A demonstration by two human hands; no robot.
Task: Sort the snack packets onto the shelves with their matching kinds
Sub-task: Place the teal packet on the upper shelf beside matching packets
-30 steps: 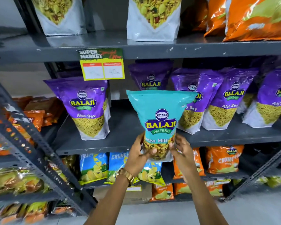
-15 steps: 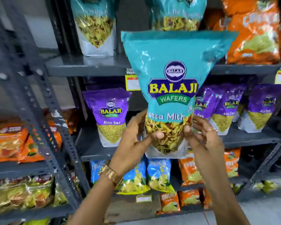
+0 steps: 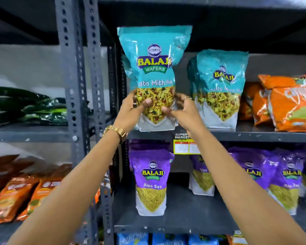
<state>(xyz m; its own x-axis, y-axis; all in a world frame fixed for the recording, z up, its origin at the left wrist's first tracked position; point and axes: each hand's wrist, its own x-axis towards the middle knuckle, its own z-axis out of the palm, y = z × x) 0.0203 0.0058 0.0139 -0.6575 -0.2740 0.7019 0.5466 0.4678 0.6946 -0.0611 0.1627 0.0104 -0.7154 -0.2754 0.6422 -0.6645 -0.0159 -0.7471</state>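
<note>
I hold a teal Balaji Khatta Mitha packet (image 3: 154,68) upright at the left end of the upper shelf (image 3: 254,134), its base at the shelf's front edge. My left hand (image 3: 131,110) grips its lower left side, thumb across the clear window. My right hand (image 3: 181,108) grips the lower right side. Another teal packet of the same kind (image 3: 219,89) stands just to the right. A further teal packet seems to stand behind the held one, mostly hidden.
Orange packets (image 3: 288,103) lie at the right end of the upper shelf. Purple Aloo Sev packets (image 3: 151,181) stand on the shelf below, under a yellow price tag (image 3: 184,147). Grey perforated uprights (image 3: 72,85) separate a left rack with green (image 3: 30,106) and orange packets (image 3: 16,197).
Both hands raised the teal packet from the purple-packet shelf level up to the upper shelf, beside the matching teal packets. My view tilted upward with it.
</note>
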